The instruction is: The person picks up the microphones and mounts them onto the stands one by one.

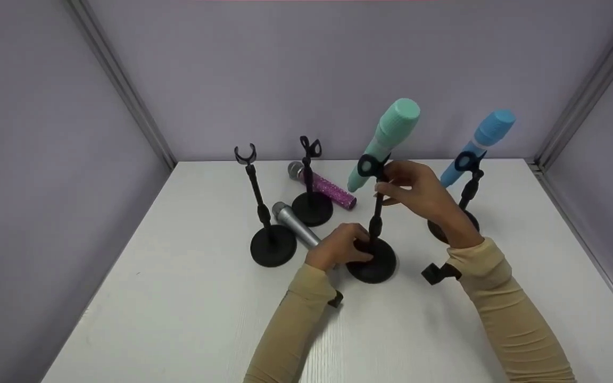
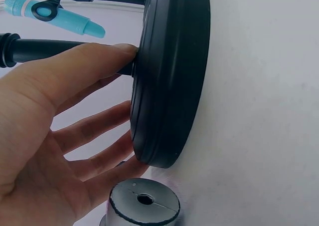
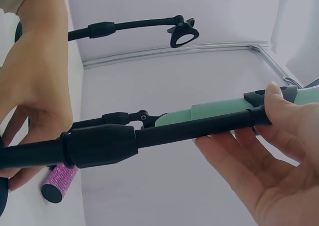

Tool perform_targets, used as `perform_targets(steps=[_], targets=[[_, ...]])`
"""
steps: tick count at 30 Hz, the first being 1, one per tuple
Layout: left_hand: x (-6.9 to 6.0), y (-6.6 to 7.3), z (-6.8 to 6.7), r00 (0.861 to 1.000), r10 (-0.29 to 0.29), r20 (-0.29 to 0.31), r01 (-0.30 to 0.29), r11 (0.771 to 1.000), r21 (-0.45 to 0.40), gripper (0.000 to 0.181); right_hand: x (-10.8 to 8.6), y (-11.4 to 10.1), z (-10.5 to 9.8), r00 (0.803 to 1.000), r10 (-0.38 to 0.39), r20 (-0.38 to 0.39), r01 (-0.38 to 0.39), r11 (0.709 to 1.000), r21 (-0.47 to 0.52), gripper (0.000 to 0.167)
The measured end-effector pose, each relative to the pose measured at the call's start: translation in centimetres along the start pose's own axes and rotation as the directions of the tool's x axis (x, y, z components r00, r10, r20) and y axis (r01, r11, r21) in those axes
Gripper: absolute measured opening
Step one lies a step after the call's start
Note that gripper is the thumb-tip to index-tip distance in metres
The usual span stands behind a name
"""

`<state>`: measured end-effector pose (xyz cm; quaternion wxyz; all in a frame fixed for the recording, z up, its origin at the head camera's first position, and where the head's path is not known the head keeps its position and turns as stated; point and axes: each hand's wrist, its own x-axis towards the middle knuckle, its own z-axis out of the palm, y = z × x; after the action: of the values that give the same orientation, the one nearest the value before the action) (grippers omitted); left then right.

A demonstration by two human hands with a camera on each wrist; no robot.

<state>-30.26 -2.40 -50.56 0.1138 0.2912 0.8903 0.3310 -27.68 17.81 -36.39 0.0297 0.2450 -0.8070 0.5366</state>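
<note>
A mint-green microphone sits tilted in the clip of a black desktop microphone stand. My left hand holds that stand low down, thumb beside the pole and fingers against the round base. Higher up, my right hand grips the pole just under the clip, its thumb by the holder. To the right, a blue microphone rests in another stand. A silver microphone lies on the table beside my left hand, partly hidden by it.
Two stands without microphones, one with a C-shaped clip and one with a looped clip, stand to the left. A glittery pink microphone lies behind them. Pale panels enclose the white table at back and sides.
</note>
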Motion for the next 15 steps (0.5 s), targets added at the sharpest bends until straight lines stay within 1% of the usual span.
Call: perform_targets(steps=[6, 12, 15], targets=[[0.02, -0.05, -0.07, 1.000, 0.010, -0.006, -0.010, 1.000, -0.004, 0.026, 0.26, -0.08, -0.15, 1.000, -0.010, 0.023, 0.010, 1.000, -0.004, 0.020], [-0.03, -0.05, -0.06, 1.000, 0.011, -0.007, -0.011, 1.000, -0.011, 0.028, 0.28, -0.10, -0.22, 0.999, -0.024, 0.032, 0.024, 1.000, -0.009, 0.020], [-0.04, -0.03, -0.05, 1.000, 0.026, -0.008, -0.026, 1.000, 0.002, 0.027, 0.31, 0.01, -0.31, 0.999, -0.032, 0.033, 0.032, 0.999, -0.003, 0.020]])
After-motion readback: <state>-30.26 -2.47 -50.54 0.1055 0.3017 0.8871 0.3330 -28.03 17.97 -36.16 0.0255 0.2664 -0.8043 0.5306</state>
